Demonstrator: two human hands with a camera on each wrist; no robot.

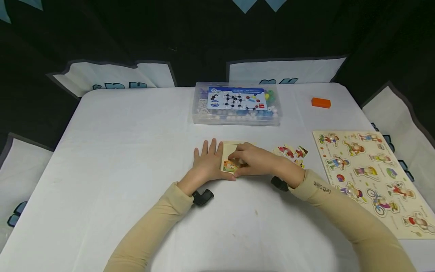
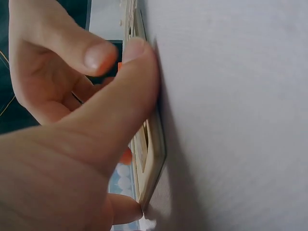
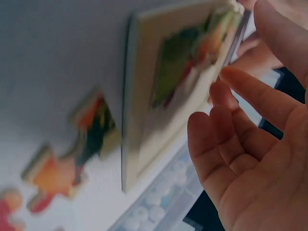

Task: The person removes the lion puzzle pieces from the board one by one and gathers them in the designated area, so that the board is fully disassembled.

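Observation:
A small wooden jigsaw tray (image 1: 232,146) lies on the table between the two hands. Spread with straight fingers, my left hand (image 1: 209,164) rests along its left side. The left thumb (image 2: 132,82) presses the tray's near edge. My right hand (image 1: 257,159) hovers over the tray with fingers loosely bent, and nothing shows between them. Fitted picture pieces (image 3: 180,65) fill the near part of the tray, while the rest of its bed shows bare wood. Loose jigsaw pieces (image 1: 286,152) lie just right of the tray, partly hidden behind the right forearm in the head view.
A clear plastic box (image 1: 238,120) of coloured molecular-model beads stands behind the tray. To the right lies a large wooden board (image 1: 353,177) with picture figures. An orange block (image 1: 321,102) sits at the back right of the white-covered table (image 1: 119,151).

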